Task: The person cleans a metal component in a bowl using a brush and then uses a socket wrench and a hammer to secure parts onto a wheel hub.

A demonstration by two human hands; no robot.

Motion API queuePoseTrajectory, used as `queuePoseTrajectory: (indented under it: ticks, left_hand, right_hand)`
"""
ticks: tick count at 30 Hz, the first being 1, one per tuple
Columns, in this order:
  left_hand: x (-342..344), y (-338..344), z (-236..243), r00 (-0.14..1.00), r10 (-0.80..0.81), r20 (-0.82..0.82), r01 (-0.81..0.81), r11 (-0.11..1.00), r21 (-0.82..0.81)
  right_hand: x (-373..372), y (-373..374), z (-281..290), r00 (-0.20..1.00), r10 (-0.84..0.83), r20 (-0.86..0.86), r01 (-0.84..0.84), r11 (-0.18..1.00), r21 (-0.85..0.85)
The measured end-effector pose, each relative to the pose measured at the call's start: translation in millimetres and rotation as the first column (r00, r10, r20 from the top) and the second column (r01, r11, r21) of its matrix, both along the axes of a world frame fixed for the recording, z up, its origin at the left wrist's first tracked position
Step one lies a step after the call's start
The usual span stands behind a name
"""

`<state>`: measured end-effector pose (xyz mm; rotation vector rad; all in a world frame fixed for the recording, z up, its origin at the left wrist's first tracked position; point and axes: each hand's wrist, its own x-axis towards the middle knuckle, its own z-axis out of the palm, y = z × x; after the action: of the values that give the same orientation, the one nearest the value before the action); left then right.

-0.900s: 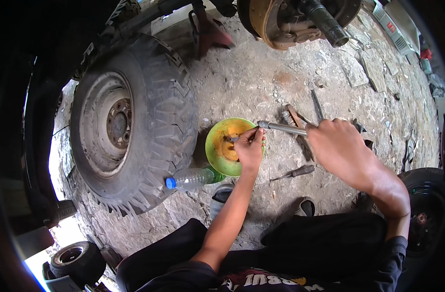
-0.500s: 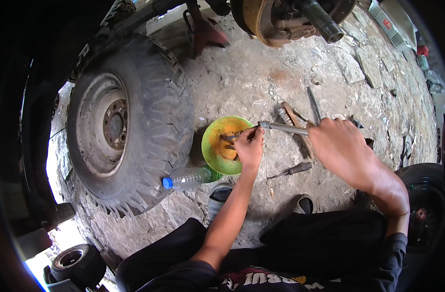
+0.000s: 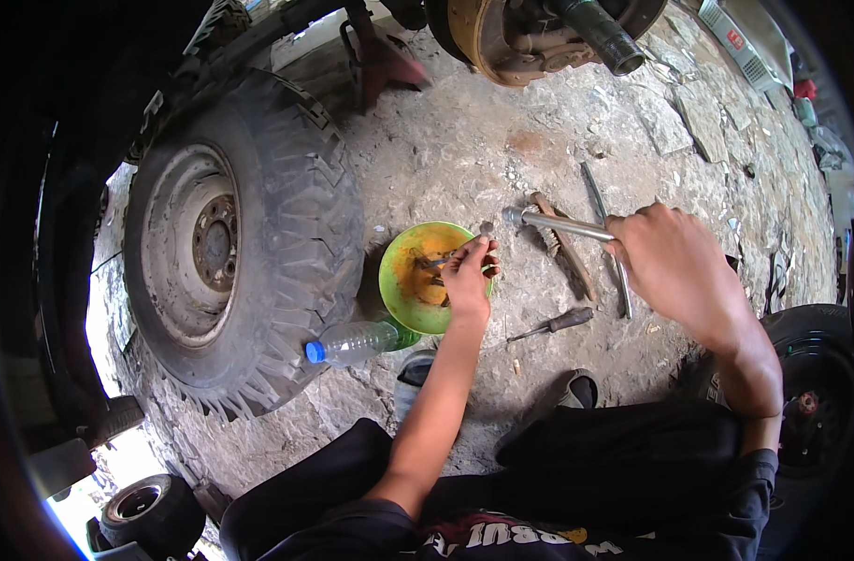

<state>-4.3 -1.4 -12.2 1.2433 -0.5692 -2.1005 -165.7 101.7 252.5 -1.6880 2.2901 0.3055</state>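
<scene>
My left hand [image 3: 468, 277] is closed in a pinch above the right rim of a green bowl [image 3: 390, 297]. A small dark bolt-like piece [image 3: 486, 227] with a round end sticks up from its fingertips. The bowl holds orange-brown liquid or residue and several dark metal parts [image 3: 431, 262]. My right hand [image 3: 672, 266] grips a silver socket wrench [image 3: 567, 223], its thick end pointing left, a short gap away from the small piece. Beneath the wrench, a wooden-handled wire brush [image 3: 565, 251] lies on the ground.
A large off-road tyre [image 3: 301, 234] stands at left. Next to the bowl lies a clear bottle [image 3: 357, 342] with a blue cap. A screwdriver [image 3: 565, 322] and a metal rod [image 3: 606, 220] lie on the ground. A wheel hub [image 3: 539, 42] overhangs the far side, near a red jack stand [image 3: 387, 70].
The wrench end and the small piece, close together before, are now apart. My right hand has moved slightly right with the wrench, and my left hand slightly left.
</scene>
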Motion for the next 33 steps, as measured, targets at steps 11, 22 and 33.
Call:
queuePoseTrajectory:
  ticks: [11, 22, 33]
  left_hand:
    - [38.0, -36.5, -11.1, 0.932, -0.062, 0.357, 0.211, 0.893, -0.396]
    - [50.8, -38.4, -12.4, 0.967, -0.171, 0.191, 0.212, 0.951, -0.224]
    - [54.2, -41.6, 2.3, 0.987, -0.153, -0.056, 0.155, 0.988, 0.029]
  right_hand:
    - [-17.2, -3.8, -106.9, 0.975, -0.115, 0.190, 0.115, 0.993, 0.011]
    - [-8.0, 30.4, -210.3, 0.807, -0.268, 0.526, 0.356, 0.932, -0.072]
    - [1.9, 46.9, -240.2, 0.783, -0.218, 0.583, 0.355, 0.926, -0.131]
